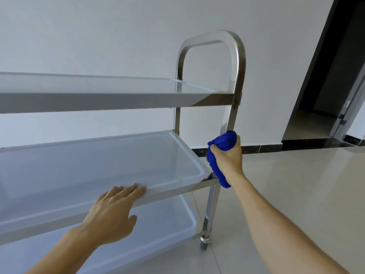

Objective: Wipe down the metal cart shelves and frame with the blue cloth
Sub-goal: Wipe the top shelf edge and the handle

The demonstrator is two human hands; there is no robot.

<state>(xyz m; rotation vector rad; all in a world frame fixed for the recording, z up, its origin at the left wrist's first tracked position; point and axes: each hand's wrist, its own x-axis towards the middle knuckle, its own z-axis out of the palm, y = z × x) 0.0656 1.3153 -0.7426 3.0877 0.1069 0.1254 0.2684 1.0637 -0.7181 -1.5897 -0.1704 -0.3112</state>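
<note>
There is one cart point(238, 62) with three shelves: top point(110, 101), middle point(94, 161) and bottom point(164, 224). One blue cloth point(221, 155) is visible. Two hands are visible, left point(112, 212) and right point(230, 157). One caster point(204, 242) is visible (others out of view).

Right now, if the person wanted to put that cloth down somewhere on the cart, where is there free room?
The middle shelf lies bare from the left hand on its front rim back to the wall. The top shelf and bottom shelf also show nothing on them. It is crowded only at the near right post, where the right hand clamps the blue cloth.
</note>
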